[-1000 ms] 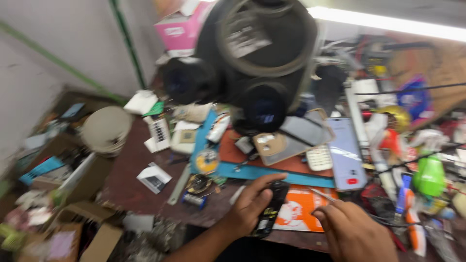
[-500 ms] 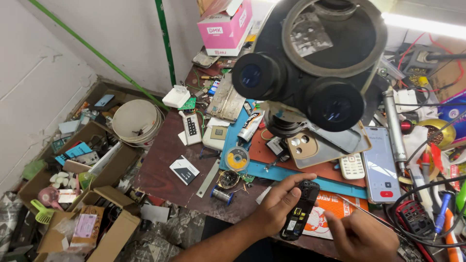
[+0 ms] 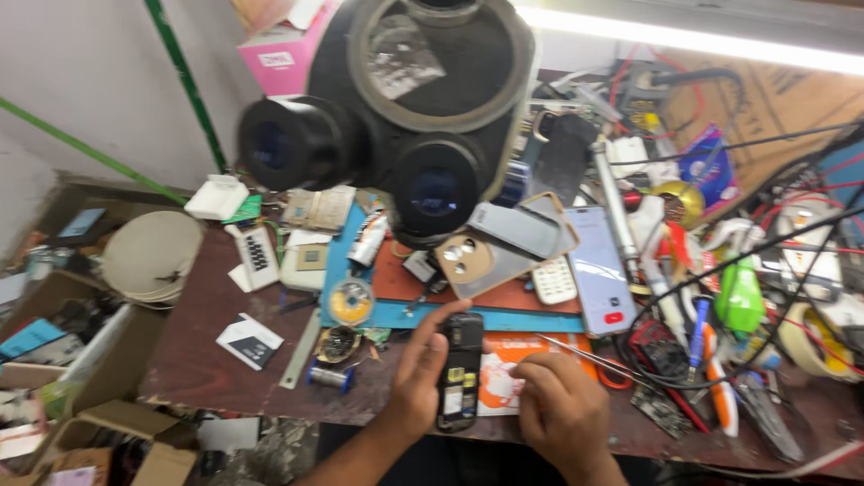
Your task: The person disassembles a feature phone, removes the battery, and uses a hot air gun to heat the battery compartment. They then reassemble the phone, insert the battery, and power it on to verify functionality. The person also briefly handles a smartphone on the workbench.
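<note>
My left hand (image 3: 419,376) grips a small black phone (image 3: 460,369) with its back cover off, held upright over the desk's front edge. Next to it on the right, my right hand (image 3: 562,412) is curled around thin metal tweezers (image 3: 580,353) whose tip points left toward the phone. Under both hands lies an orange and white card (image 3: 501,378). A large black microscope head (image 3: 396,108) hangs close above, hiding part of the bench behind.
A blue mat (image 3: 468,315) carries a tan phone case (image 3: 486,261), a white keypad phone (image 3: 554,281) and a lit smartphone (image 3: 598,270). Solder spool (image 3: 329,374), flux tin (image 3: 349,301), green bottle (image 3: 740,297), tangled cables at right. Cardboard boxes (image 3: 108,360) stand at left.
The view has swung and moved closer to the bench. My left hand has turned the phone more upright, and my right hand has come in beside it.
</note>
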The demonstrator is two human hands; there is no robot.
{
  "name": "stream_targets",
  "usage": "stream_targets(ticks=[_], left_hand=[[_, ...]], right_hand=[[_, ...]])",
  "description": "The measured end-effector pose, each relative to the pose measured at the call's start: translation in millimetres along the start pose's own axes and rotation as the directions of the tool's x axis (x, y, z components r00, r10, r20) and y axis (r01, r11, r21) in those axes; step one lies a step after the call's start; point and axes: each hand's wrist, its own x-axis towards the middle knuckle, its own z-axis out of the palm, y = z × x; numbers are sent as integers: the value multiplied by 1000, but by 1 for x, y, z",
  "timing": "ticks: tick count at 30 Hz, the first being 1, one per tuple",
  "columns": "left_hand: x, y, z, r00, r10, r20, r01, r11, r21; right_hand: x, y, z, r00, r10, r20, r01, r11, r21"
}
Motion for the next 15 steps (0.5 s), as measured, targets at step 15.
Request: stream_targets(ticks=[15], left_hand=[[1, -30, -17, 990, 140, -27, -127, 952, 279]], right_hand=[[13, -4, -11, 982, -35, 183, 27, 999, 44]])
